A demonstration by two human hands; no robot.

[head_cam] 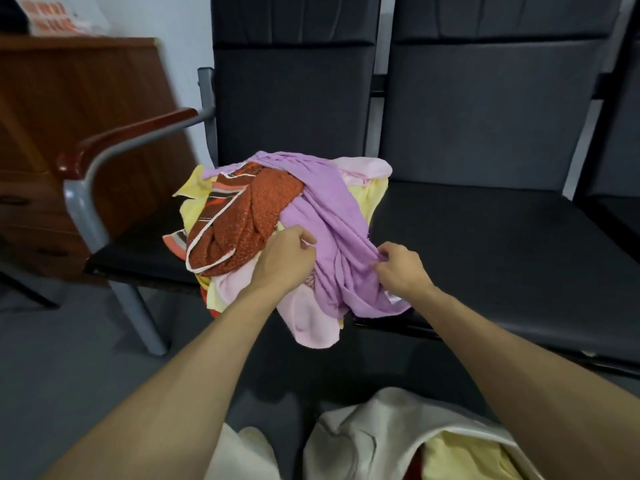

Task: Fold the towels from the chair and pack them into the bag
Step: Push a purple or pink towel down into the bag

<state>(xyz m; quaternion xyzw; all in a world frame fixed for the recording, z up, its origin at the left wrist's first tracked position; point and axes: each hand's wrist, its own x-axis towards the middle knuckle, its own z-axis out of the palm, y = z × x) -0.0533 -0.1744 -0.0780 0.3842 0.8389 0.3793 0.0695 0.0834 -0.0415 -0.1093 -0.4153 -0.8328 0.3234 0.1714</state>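
Observation:
A heap of towels lies on the left seat of the dark chair (138, 247). On top is a purple towel (329, 216), beside it a rust-orange towel (249, 220); pale pink (308, 317) and yellow (370, 195) towels show underneath. My left hand (282, 261) is closed on the purple towel's near left edge. My right hand (398, 268) pinches a fold of the same towel at its right side. A cream cloth bag (363, 431) sits open at the bottom of the view with a yellow towel (464, 455) inside.
The adjoining right seat (502, 244) is bare black padding. A wood-topped metal armrest (128, 136) stands left of the heap. A brown wooden cabinet (69, 109) is at far left. Grey floor (69, 358) lies below.

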